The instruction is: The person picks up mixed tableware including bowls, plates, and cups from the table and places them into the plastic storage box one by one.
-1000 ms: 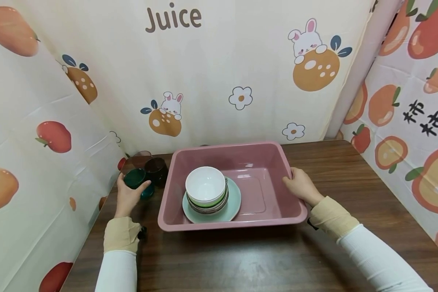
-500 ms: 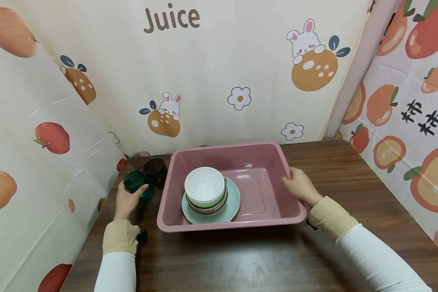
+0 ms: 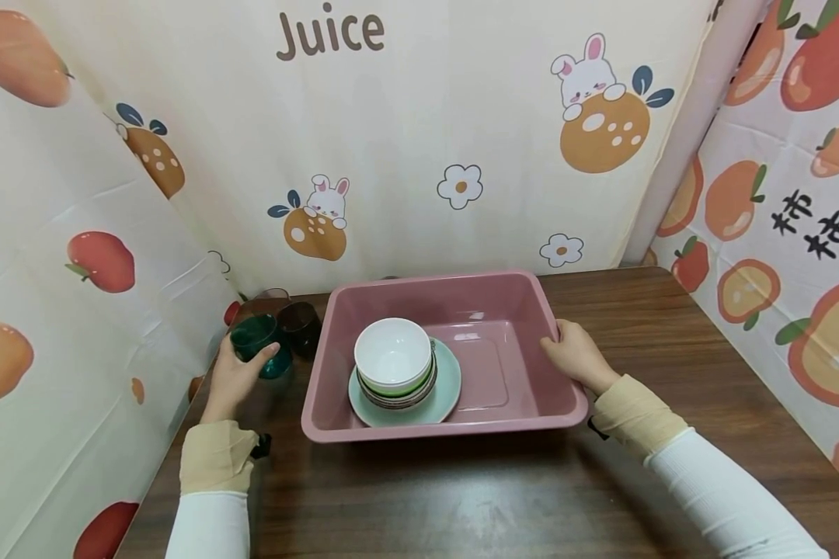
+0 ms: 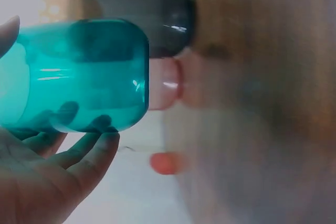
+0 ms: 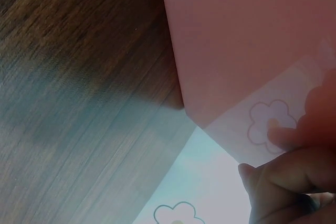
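Wood-grain table [image 3: 419, 497], head view: your left hand [image 3: 232, 380] grips the green cup [image 3: 255, 334], left of the pink basin [image 3: 489, 369]. Left wrist: a sideways swing could topple the neighbouring dark cup [image 4: 157, 11]. Right wrist: your right hand [image 5: 299, 174] grips the basin's edge.

Fingers [image 5: 294, 171] against pink tub [image 5: 226, 40]

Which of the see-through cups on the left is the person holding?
The teal cup, gripped in the left hand; the dark cup and pale pink cup stand on the table behind it, with no hand on them.
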Demonstrator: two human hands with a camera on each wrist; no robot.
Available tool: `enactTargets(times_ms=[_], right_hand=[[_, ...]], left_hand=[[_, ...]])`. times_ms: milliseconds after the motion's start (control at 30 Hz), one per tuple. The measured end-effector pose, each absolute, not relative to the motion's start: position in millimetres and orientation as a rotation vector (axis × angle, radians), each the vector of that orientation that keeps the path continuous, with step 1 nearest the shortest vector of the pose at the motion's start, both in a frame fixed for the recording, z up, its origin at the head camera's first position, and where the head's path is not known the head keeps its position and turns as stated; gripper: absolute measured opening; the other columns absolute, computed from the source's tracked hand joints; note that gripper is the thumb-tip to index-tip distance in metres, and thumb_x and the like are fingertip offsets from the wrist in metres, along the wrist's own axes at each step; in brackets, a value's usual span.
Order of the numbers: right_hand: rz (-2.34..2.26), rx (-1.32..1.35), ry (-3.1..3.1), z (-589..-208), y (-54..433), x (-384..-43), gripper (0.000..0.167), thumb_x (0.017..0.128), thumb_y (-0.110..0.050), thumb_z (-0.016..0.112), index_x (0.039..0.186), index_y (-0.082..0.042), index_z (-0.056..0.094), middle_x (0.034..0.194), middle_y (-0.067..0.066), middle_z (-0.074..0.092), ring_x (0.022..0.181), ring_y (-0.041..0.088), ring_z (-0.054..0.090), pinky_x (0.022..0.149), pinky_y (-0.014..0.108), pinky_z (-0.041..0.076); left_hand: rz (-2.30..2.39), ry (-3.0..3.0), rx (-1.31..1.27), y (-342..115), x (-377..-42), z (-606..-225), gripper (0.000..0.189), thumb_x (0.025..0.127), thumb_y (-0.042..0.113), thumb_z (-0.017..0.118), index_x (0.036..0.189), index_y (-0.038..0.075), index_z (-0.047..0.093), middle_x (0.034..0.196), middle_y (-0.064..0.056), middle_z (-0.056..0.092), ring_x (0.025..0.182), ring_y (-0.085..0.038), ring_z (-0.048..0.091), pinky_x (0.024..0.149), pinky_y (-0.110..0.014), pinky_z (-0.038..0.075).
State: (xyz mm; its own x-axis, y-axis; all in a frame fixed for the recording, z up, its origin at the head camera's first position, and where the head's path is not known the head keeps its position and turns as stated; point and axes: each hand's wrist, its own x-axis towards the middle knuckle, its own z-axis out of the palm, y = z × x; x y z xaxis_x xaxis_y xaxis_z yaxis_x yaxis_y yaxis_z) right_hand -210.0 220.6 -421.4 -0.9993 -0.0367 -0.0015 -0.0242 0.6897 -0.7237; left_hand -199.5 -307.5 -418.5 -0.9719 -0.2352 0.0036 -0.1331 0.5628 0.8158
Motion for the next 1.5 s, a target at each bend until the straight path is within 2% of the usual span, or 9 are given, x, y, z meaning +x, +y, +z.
enactTargets(times_ms=[233,533,867,1100,1333,1400,1500], right_hand=[[-1.217,-0.047,2.877,-419.3,220.6,-210.1,0.023,0.09,-0.009,0.049,0.099,0.009,0.059,0.078,0.013,0.061,0.067,0.02,0.057,0.059,0.03,0.046],[-1.227,-0.043,2.867,-417.7,219.9,-210.1,0.027,0.09,-0.01,0.049,0.105,0.01,0.058,0.085,0.017,0.063,0.071,0.021,0.058,0.062,0.029,0.047],[-1.223,-0.047,2.827,-415.1,223.3,-209.6,0.034,0.092,-0.013,0.05,0.115,0.011,0.058,0.095,0.021,0.066,0.075,0.02,0.061,0.063,0.029,0.05],[-1.184,-0.093,2.809,-410.7,230.4,-208.3,0.052,0.094,-0.019,0.053,0.133,0.014,0.045,0.115,0.029,0.062,0.093,0.028,0.065,0.075,0.035,0.053],[-1.189,-0.115,2.84,-400.9,236.3,-204.9,0.067,0.095,-0.025,0.056,0.145,0.011,0.03,0.109,0.024,0.061,0.095,0.03,0.061,0.075,0.032,0.048],[-1.213,-0.111,2.837,-397.2,236.5,-204.1,0.071,0.096,-0.027,0.057,0.148,0.009,0.025,0.114,0.026,0.058,0.101,0.034,0.06,0.08,0.036,0.049],[-1.242,-0.103,2.821,-389.8,235.6,-202.8,0.078,0.096,-0.032,0.058,0.152,0.004,0.017,0.131,0.031,0.05,0.119,0.042,0.054,0.092,0.048,0.048]], left_hand=[[-1.362,-2.67,0.129,-297.7,-199.0,-393.9,0.088,0.093,0.045,0.062,0.153,0.002,0.015,0.151,-0.028,0.031,0.136,-0.045,0.034,0.107,-0.07,0.027],[-1.39,-2.652,-0.004,-286.5,-197.4,-366.7,0.081,0.095,0.041,0.06,0.151,0.001,0.018,0.147,-0.028,0.037,0.131,-0.042,0.038,0.105,-0.064,0.033],[-1.436,-2.648,-0.085,-256.7,-195.3,-334.5,0.083,0.093,0.045,0.061,0.153,0.008,0.016,0.149,-0.022,0.035,0.134,-0.041,0.037,0.105,-0.068,0.032],[-1.471,-2.609,-0.067,-232.9,-193.8,-319.9,0.087,0.092,0.047,0.063,0.154,0.009,0.015,0.152,-0.021,0.033,0.137,-0.04,0.034,0.107,-0.069,0.029],[-1.508,-2.6,-0.126,-216.0,-190.3,-307.2,0.087,0.091,0.046,0.064,0.153,0.009,0.017,0.15,-0.018,0.036,0.134,-0.037,0.037,0.107,-0.065,0.034],[-1.513,-2.605,-0.144,-211.6,-189.7,-304.9,0.086,0.091,0.046,0.065,0.153,0.01,0.017,0.15,-0.017,0.036,0.134,-0.037,0.038,0.107,-0.064,0.036],[-1.518,-2.616,-0.175,-205.6,-189.7,-302.8,0.087,0.09,0.046,0.065,0.153,0.011,0.017,0.149,-0.017,0.037,0.133,-0.037,0.039,0.107,-0.062,0.037]])
